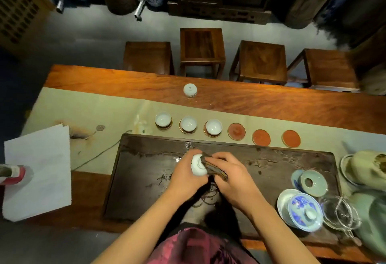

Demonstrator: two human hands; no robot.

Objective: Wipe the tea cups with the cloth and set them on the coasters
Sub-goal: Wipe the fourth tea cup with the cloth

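Over the dark tea tray (146,180), my left hand (184,178) holds a small white tea cup (198,167) tilted on its side. My right hand (231,178) presses a brown cloth (215,170) against and into the cup. Beyond the tray runs a row of round coasters on the pale runner. Three white cups (163,120) (188,124) (213,127) stand on the left three. The right three red coasters (236,131) (261,137) (291,138) are bare. One more white cup (190,90) sits upside down on the wooden table further back.
A gaiwan lid and saucer (305,211), a celadon ring saucer (313,182) and a glass pitcher (340,213) crowd the tray's right end. White paper (37,169) lies at the left. Several wooden stools (202,50) stand behind the table.
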